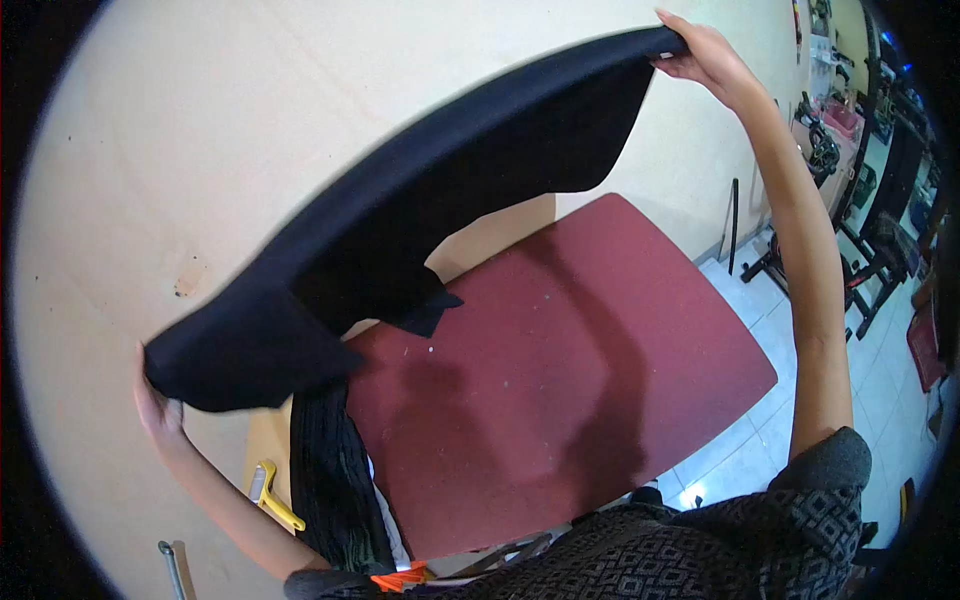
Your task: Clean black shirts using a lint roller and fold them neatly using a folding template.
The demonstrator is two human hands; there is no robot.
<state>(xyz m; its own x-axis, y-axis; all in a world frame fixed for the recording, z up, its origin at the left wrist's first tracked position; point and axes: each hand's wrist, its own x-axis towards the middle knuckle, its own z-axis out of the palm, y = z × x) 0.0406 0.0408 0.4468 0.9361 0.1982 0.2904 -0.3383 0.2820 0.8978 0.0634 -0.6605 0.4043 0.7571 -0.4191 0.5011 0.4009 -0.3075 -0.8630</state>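
A wide piece of black cloth (pixel 450 150) is stretched between my two raised hands. My left hand (pixel 160 408) is closed on its lower left end. At the upper right, my right hand (pixel 708 62) grips the other end, with the thumb pointing up. The cloth's lower edge hangs loose over the far side of a dark red tabletop (pixel 560 380) and its lower left part is slightly blurred. Folded black cloth (pixel 335 480) lies piled at the table's left end, with a strip of white material (pixel 388 510) along its right side.
A yellow-handled tool (pixel 272 495) is beside the pile, near my left forearm. The pale wall (pixel 200 130) rises close behind the table. On the tiled floor (pixel 735 440) to the right stand black-framed equipment (pixel 880 250) and a thin black rod (pixel 733 225) by the wall.
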